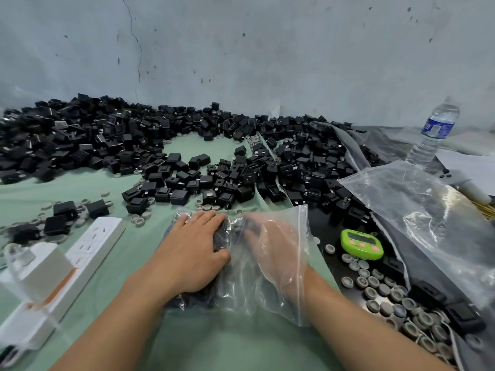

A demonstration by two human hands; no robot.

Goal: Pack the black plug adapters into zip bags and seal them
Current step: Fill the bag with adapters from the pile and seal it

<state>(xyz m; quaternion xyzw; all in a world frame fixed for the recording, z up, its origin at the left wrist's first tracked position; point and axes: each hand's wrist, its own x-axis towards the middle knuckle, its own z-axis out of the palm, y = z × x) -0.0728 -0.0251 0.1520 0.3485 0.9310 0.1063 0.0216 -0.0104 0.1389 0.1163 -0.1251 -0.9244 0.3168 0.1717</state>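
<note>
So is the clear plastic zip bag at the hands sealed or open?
Open: the right hand lies inside the clear plastic zip bag, visible through its film.

Bare left hand (pixel 192 247) is lying palm down, fingers reaching forward nearly straight, thumb tucking inward. Bare right hand (pixel 276 250) is lying palm down alongside, its fingers blurred, grip unreadable. Both forearms are angling inward.

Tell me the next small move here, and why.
Probably draw the right hand out of the zip bag: it lies inside the clear plastic, while the left hand presses flat on the black adapters already inside, so the mouth cannot be sealed yet.
</note>
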